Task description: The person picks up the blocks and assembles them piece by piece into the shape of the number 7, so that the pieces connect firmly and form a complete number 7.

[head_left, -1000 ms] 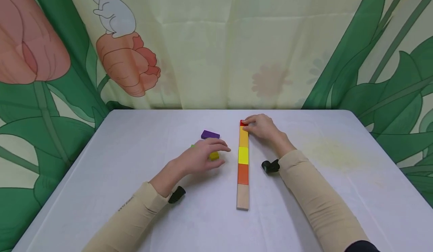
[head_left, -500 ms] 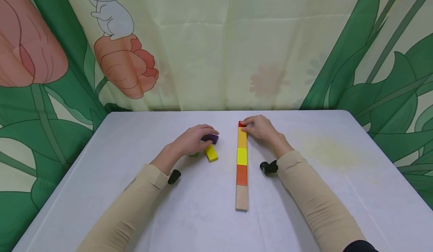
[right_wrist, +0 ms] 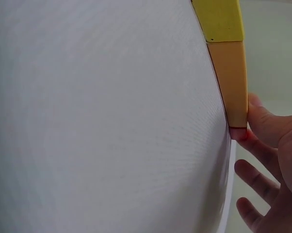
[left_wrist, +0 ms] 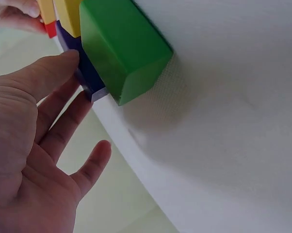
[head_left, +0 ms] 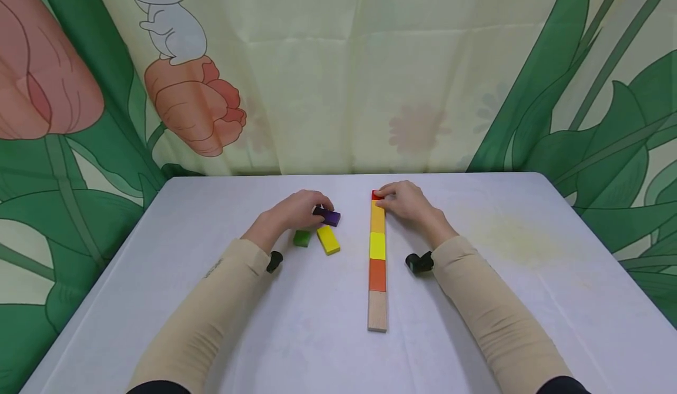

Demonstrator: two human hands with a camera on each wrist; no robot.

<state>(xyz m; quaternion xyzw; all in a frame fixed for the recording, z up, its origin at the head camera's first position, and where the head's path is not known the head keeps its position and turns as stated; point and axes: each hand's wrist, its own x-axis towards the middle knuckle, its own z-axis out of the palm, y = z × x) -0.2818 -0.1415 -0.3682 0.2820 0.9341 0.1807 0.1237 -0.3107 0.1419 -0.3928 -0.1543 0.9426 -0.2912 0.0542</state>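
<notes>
In the head view my left hand point(head_left: 298, 210) pinches a purple block point(head_left: 330, 216) between thumb and fingers; the left wrist view shows the thumb on the near side of this purple block point(left_wrist: 90, 73). Close by lie a loose yellow block point(head_left: 328, 240) and a green block point(head_left: 302, 238). My right hand point(head_left: 407, 200) is at the far end of a straight row, its fingertips on the small red block point(head_left: 375, 194). Its thumb touches the side of the light orange block point(right_wrist: 229, 82). Toward me follow a bright yellow block point(head_left: 377, 246), an orange-red block point(head_left: 377, 274) and a plain wooden block point(head_left: 377, 310).
A white-covered table point(head_left: 296, 335) carries all the blocks. Behind its far edge hangs a printed curtain point(head_left: 317, 100) with a rabbit, a carrot and leaves. Small black wrist cameras stick out under both cuffs.
My left hand has moved away from me and slightly left, from above the loose blocks to the purple block, and now holds it. The right hand stays at the row's far end.
</notes>
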